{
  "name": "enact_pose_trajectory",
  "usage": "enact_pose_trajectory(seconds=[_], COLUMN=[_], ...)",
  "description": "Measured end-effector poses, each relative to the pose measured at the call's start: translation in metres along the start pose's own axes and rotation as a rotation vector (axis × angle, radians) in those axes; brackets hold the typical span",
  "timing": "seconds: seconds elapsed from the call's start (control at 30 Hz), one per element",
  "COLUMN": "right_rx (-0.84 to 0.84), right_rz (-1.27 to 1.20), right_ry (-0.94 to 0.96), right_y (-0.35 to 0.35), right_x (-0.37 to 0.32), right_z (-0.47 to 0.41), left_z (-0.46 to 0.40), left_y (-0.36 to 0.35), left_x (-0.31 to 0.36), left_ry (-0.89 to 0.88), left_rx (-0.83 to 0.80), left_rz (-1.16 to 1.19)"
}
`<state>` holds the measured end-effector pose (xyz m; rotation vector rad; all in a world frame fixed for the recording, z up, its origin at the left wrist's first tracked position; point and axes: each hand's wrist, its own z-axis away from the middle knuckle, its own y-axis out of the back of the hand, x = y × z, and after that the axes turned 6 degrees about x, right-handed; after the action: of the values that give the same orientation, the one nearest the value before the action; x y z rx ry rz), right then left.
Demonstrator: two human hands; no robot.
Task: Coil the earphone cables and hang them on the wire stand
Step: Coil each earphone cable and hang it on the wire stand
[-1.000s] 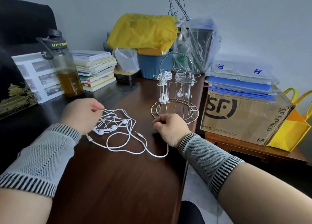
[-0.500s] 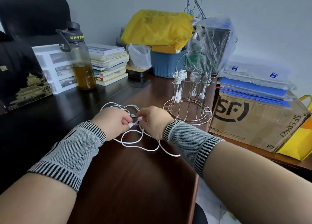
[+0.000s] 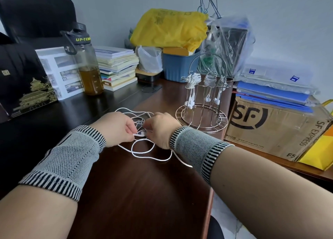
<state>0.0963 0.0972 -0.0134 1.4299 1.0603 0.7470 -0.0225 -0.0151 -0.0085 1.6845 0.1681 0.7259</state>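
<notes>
On the brown desk (image 3: 137, 193), the left hand (image 3: 115, 129) and the right hand (image 3: 160, 130) meet over a loose white earphone cable (image 3: 144, 154). The fingers of both hands are curled and pinch the cable at almost the same spot, the 2 hands nearly touching. Loops of the cable spread on the desk beyond the hands and trail back toward the person under the right wrist. Both wrists wear grey knit wristbands (image 3: 72, 157) with black striped edges.

Just beyond the right hand stands the wire stand (image 3: 203, 112), upright on the desk near its right edge. 3 coiled earphone bundles (image 3: 192, 80) hang from its upper hooks, with earbuds dangling below them inside the frame.

Further back sit a bottle (image 3: 86, 66) of amber liquid, a stack of books (image 3: 117, 67), a blue tub (image 3: 178, 67) and a yellow bag (image 3: 169, 28). A cardboard box (image 3: 270, 129) sits to the right of the stand.
</notes>
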Motion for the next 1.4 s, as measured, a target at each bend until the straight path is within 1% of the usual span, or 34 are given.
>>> enact_pose_trajectory(seconds=[0.07,0.17,0.23,0.33,0.4,0.47,0.5,0.57,0.73,0.83,1.0,1.17,1.3,1.4], right_rx=[-0.001,0.058,0.129,0.251,0.328,0.398,0.421,0.443,0.458,0.413,0.363,0.389,0.409,0.424], right_rz=[0.025,-0.136,-0.376,-0.782,-0.957,-1.101,-1.185,-1.315,-1.438,-1.598,-1.716,-1.703,-1.67,-1.65], right_ry=[0.007,-0.077,-0.167,-0.27,-0.318,-0.333,-0.341,-0.367,-0.398,-0.402,-0.389,-0.39,-0.348,-0.322], right_y=[0.0,0.0,0.001,0.014,0.028,0.04,0.044,0.051,0.056,0.056,0.064,0.067,0.068,0.071], right_x=[-0.001,0.001,0.007,0.018,0.028,0.036,0.04,0.046,0.059,0.062,0.07,0.076,0.074,0.071], right_z=[0.001,0.002,0.004,0.011,0.019,0.027,0.03,0.039,0.06,0.066,0.076,0.083,0.088,0.091], left_z=[0.0,0.0,0.001,0.003,0.005,0.009,0.01,0.012,0.013,0.01,0.008,0.009,0.008,0.007], left_y=[0.002,0.007,0.012,0.021,0.025,0.027,0.028,0.028,0.025,0.023,0.013,0.013,0.011,0.008], left_x=[-0.001,0.0,0.004,0.012,0.021,0.033,0.039,0.052,0.086,0.101,0.125,0.138,0.149,0.155], left_ry=[0.005,-0.006,-0.004,0.063,0.125,0.175,0.185,0.178,0.116,0.097,0.085,0.073,0.144,0.2], left_rx=[0.038,0.168,0.261,0.367,0.357,0.29,0.257,0.205,0.092,0.044,-0.033,-0.053,-0.002,0.024], left_rz=[0.039,0.141,0.266,0.537,0.78,1.018,1.102,1.192,1.275,1.333,1.336,1.301,1.217,1.201])
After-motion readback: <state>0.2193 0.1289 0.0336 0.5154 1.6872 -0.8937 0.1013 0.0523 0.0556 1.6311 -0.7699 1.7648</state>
